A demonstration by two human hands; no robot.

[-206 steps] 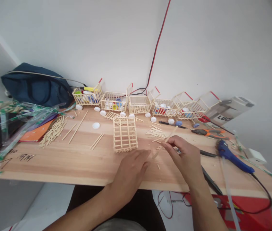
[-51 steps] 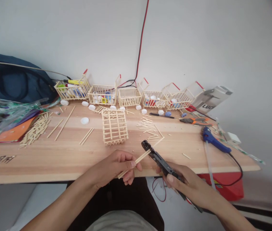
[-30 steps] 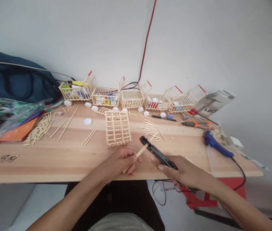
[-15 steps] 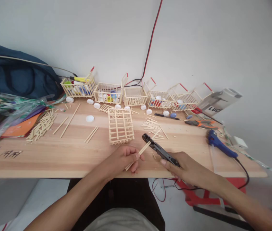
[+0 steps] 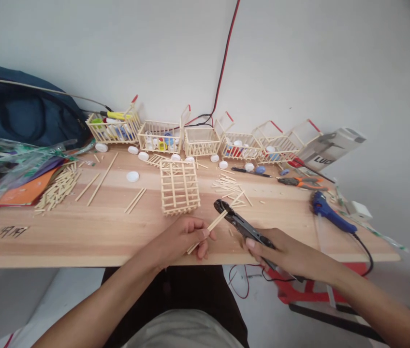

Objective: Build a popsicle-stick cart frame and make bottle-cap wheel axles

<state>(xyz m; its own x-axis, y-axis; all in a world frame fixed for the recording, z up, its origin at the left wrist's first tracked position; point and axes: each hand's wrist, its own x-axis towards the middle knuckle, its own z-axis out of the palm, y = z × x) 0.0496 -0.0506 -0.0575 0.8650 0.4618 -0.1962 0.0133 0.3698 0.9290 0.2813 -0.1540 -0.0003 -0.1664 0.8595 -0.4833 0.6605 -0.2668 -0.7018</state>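
Note:
My left hand (image 5: 183, 237) pinches a short wooden stick (image 5: 212, 226) that slants up to the right above the front of the wooden table (image 5: 92, 232). My right hand (image 5: 286, 252) grips the handles of black cutting pliers (image 5: 234, 222). The pliers' jaws sit just right of the stick's upper tip. A stick-built cage (image 5: 179, 186) stands right behind my left hand. Loose cut sticks (image 5: 228, 188) lie behind the pliers.
A row of small stick carts (image 5: 205, 141) with bottle caps lines the wall. A blue glue gun (image 5: 330, 216), orange pliers (image 5: 304, 181) and a pen lie at the right. A stick pile (image 5: 58, 188), orange paper and a dark blue bag (image 5: 27, 113) fill the left.
Earlier my right hand held a stick on the table; it now holds the pliers. The stick passed to my left hand, and it is shorter than 1.7 s ago.

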